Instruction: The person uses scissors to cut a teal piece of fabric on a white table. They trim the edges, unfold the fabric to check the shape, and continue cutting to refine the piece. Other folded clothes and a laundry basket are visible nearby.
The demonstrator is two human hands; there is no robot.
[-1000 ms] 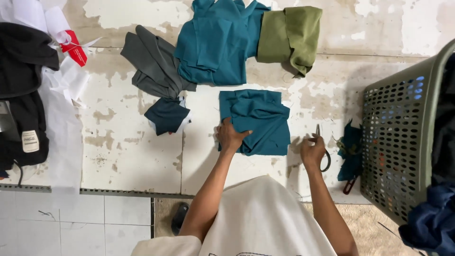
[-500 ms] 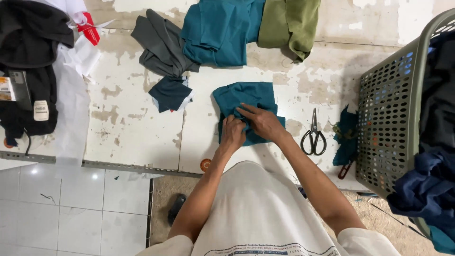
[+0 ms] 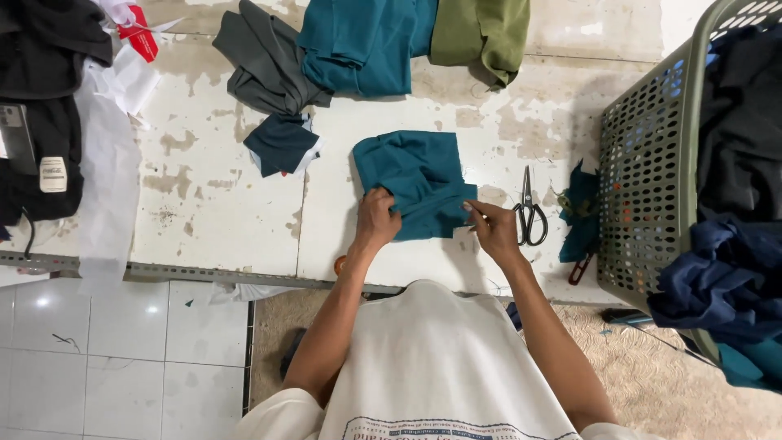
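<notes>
In the head view, a small folded piece of teal knit fabric (image 3: 415,183) lies at the centre of the frame on the worn white-painted surface (image 3: 220,212), close to the near edge so both hands can reach it. The left hand (image 3: 376,222) pinches the fabric's lower left edge, fingers closed on the cloth; the right hand (image 3: 493,230) grips the lower right corner, so a fold is drawn taut between them. Black-handled scissors (image 3: 529,213) rest just right of the right hand, blades pointing away. At the right edge of the frame stands an olive perforated plastic laundry basket (image 3: 648,179), piled with black, navy and teal cloth, some spilling over its rim. Across the top lie a grey garment (image 3: 261,69), a larger teal garment (image 3: 366,45) and an olive green one (image 3: 481,33)
</notes>
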